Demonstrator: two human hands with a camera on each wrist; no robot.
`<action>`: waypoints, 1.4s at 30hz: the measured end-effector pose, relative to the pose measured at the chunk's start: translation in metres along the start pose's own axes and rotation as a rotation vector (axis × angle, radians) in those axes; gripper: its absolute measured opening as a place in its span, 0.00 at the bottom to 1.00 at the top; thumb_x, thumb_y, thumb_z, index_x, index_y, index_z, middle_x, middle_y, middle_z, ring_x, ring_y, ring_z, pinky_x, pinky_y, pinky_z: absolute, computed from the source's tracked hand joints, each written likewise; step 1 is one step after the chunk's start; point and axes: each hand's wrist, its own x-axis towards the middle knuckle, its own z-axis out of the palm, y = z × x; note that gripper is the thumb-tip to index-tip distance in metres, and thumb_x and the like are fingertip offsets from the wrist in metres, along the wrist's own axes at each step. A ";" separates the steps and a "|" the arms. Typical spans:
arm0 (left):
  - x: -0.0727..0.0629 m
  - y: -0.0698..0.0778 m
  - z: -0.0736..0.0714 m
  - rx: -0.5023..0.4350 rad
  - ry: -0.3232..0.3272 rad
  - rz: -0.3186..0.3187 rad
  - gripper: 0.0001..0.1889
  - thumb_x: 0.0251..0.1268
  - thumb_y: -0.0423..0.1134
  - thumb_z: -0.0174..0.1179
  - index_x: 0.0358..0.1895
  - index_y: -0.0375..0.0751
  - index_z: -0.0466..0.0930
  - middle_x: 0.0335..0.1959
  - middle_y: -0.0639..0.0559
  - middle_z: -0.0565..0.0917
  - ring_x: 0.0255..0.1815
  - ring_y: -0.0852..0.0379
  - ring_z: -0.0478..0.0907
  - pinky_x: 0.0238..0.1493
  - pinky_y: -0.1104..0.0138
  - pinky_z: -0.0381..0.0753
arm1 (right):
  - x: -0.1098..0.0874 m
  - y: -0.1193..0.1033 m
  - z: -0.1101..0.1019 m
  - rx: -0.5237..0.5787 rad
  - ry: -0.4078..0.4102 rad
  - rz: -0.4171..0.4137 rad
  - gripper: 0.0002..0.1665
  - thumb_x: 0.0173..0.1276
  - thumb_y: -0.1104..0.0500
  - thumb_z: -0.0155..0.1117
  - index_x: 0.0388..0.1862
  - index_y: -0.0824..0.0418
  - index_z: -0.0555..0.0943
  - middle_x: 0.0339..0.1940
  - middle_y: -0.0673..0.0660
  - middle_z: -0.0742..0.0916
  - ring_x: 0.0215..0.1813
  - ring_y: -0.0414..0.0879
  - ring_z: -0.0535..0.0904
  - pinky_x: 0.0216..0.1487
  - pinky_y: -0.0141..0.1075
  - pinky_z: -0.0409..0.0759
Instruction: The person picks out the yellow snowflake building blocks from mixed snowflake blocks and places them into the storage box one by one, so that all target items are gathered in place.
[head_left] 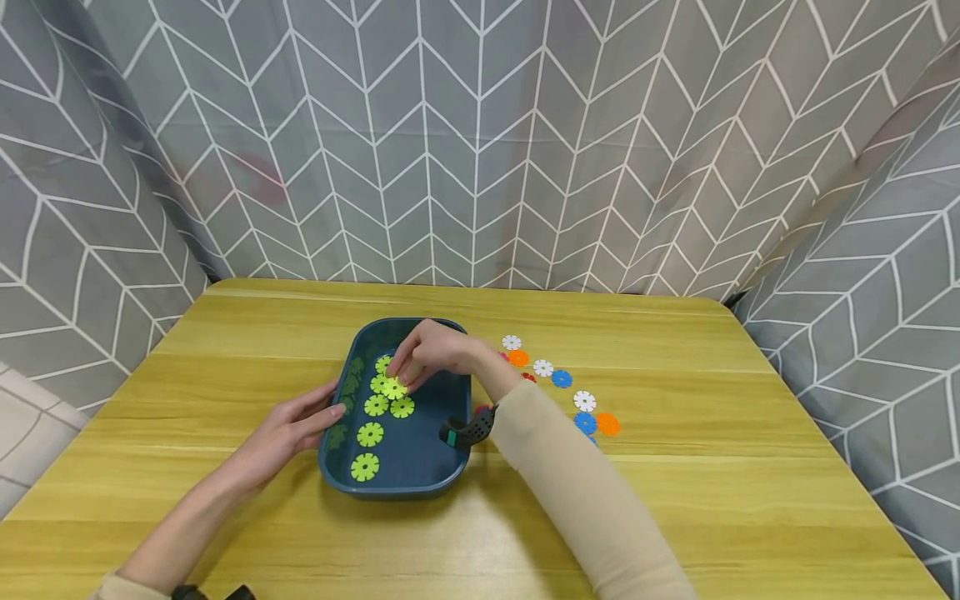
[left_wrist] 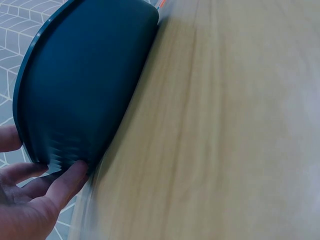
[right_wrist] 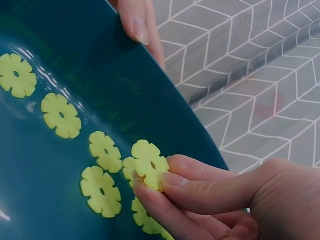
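Observation:
A dark blue plastic tray (head_left: 420, 450) stands on the wooden table. Inside lie several yellow-green notched discs (head_left: 365, 467), strung out along its left side. My right hand (head_left: 437, 350) reaches into the tray and pinches one yellow-green disc (right_wrist: 149, 164) between thumb and fingers, just above others on the tray floor. My left hand (head_left: 296, 423) grips the tray's left wall, thumb over the rim and fingers against the outside. In the left wrist view those fingers (left_wrist: 67, 185) press the ribbed outer wall.
Right of the tray, several loose discs lie on the table (head_left: 675, 517): white ones (head_left: 584, 401), blue ones (head_left: 562, 379), orange ones (head_left: 608, 424) and some red or pink, partly behind the right arm. A grey patterned curtain (head_left: 480, 150) hangs behind and at both sides.

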 end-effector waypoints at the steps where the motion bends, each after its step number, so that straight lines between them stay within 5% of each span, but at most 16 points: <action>1: 0.000 0.000 0.000 0.001 0.000 -0.001 0.37 0.78 0.47 0.51 0.80 0.35 0.47 0.79 0.31 0.55 0.65 0.48 0.75 0.54 0.71 0.80 | 0.000 0.001 0.001 -0.002 -0.003 0.002 0.10 0.65 0.75 0.63 0.43 0.73 0.87 0.39 0.63 0.90 0.36 0.49 0.87 0.51 0.50 0.85; 16: 0.001 0.000 0.001 0.015 -0.003 0.004 0.36 0.79 0.48 0.50 0.80 0.35 0.48 0.78 0.32 0.55 0.68 0.43 0.72 0.55 0.71 0.80 | 0.006 0.008 0.008 -0.070 -0.159 0.042 0.07 0.64 0.72 0.67 0.39 0.68 0.89 0.36 0.60 0.91 0.37 0.49 0.89 0.44 0.42 0.87; 27: 0.000 -0.001 0.001 0.021 -0.003 0.016 0.36 0.79 0.47 0.50 0.80 0.36 0.48 0.79 0.32 0.55 0.67 0.45 0.73 0.56 0.70 0.80 | 0.007 0.010 0.008 -0.089 -0.140 0.019 0.06 0.63 0.72 0.68 0.37 0.67 0.89 0.35 0.59 0.91 0.37 0.50 0.89 0.42 0.41 0.88; 36: 0.000 0.000 0.000 0.014 -0.001 0.007 0.36 0.79 0.48 0.50 0.80 0.37 0.48 0.79 0.32 0.55 0.68 0.44 0.72 0.55 0.70 0.80 | 0.008 0.008 0.009 -0.115 -0.305 0.061 0.07 0.62 0.73 0.68 0.39 0.68 0.88 0.37 0.60 0.91 0.40 0.51 0.89 0.44 0.42 0.87; 42: 0.000 -0.001 0.000 0.020 -0.001 0.011 0.36 0.79 0.48 0.50 0.80 0.37 0.48 0.79 0.33 0.55 0.68 0.44 0.72 0.55 0.71 0.80 | 0.008 0.008 0.010 -0.124 -0.278 0.054 0.07 0.61 0.72 0.70 0.38 0.68 0.88 0.35 0.59 0.91 0.40 0.51 0.90 0.43 0.41 0.87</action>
